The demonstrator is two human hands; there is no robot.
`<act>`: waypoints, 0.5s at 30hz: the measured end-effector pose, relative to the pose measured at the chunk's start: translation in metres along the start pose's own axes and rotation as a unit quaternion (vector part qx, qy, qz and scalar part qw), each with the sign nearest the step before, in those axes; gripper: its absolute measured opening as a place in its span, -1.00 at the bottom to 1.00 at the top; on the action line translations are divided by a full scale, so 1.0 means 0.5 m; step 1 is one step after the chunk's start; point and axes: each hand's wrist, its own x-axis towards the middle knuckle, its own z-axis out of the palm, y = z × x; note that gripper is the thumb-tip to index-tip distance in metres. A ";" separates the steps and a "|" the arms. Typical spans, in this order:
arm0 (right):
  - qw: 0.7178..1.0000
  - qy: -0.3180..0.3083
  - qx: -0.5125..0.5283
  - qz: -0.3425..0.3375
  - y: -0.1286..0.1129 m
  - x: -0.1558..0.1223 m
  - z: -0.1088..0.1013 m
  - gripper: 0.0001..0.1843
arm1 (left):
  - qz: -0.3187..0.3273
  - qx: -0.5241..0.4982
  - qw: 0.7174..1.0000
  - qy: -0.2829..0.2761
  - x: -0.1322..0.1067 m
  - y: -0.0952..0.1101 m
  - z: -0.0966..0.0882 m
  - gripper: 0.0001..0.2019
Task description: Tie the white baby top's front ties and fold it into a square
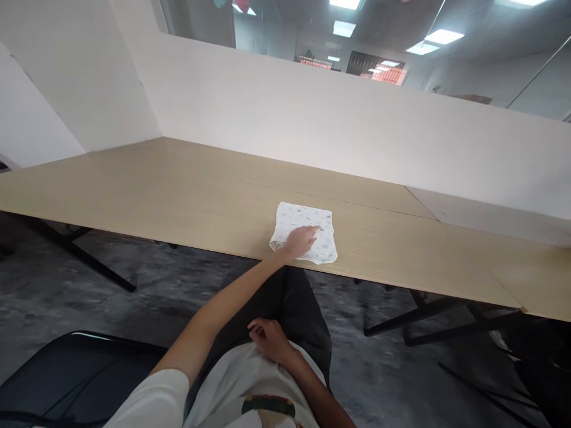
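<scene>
A small folded white cloth with a faint print [307, 221] lies near the front edge of a long light wooden table [178, 190]. My left hand [301, 241] reaches out over it and rests flat on its front part, fingers stretched out. My right hand [267, 339] stays low against my white shirt at the waist, fingers loosely curled, with nothing visible in it.
A white partition wall [339, 125] runs along the table's far side. Black metal table legs [75, 252] stand below at left and right. A dark chair seat [75, 374] is at the lower left. The floor is grey.
</scene>
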 end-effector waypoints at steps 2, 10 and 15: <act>1.000 -0.009 -0.001 0.013 -0.006 -0.006 -0.007 -0.70 | 0.029 0.059 0.997 -0.051 -0.015 0.021 0.023 -0.62; 0.999 0.018 0.015 -0.024 -0.032 -0.031 -0.032 -0.75 | 0.079 0.067 0.994 -0.021 -0.112 -0.050 -0.050 -0.67; 0.942 0.273 -0.071 -0.183 -0.055 -0.047 -0.183 -0.72 | 0.080 0.050 0.996 0.008 -0.179 -0.154 -0.113 -0.69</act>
